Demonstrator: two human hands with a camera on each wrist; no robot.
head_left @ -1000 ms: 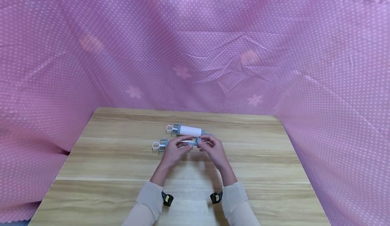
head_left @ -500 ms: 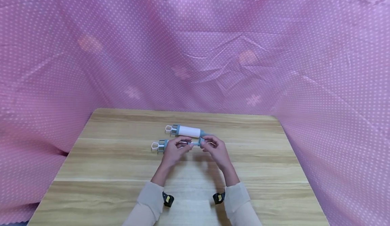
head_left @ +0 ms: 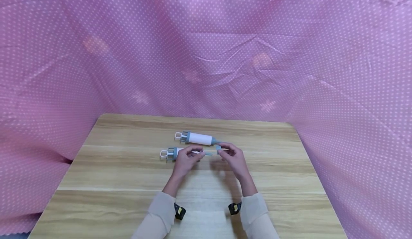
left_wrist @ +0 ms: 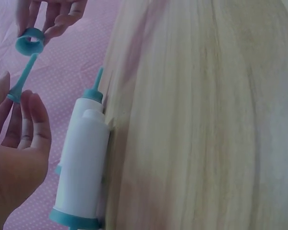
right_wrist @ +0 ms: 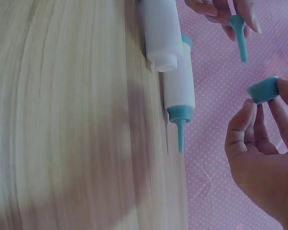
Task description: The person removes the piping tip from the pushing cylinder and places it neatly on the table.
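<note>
My left hand (head_left: 184,163) pinches a slim teal nozzle (left_wrist: 23,80) by its flared base, its thin tip pointing toward the other hand. A short teal ring cap (right_wrist: 264,90), hollow through the middle, is held between my right hand's (head_left: 237,163) thumb and fingers. A small gap separates nozzle tip and cap. Below the hands lies a white-barrelled icing syringe (left_wrist: 84,167) with a bare white spout, its barrel partly hidden by my left hand in the head view. Beyond it lies a second icing syringe (head_left: 200,138) with a teal cap and nozzle fitted.
Both syringes lie on a wooden table (head_left: 128,174), their white looped plunger handles (head_left: 164,154) to the left. Pink dotted cloth (head_left: 206,53) hangs around the back and sides of the table.
My right hand has moved right with the ring cap, drawing it away from the nozzle, which overlapped it before. My left hand has stayed nearly in place.
</note>
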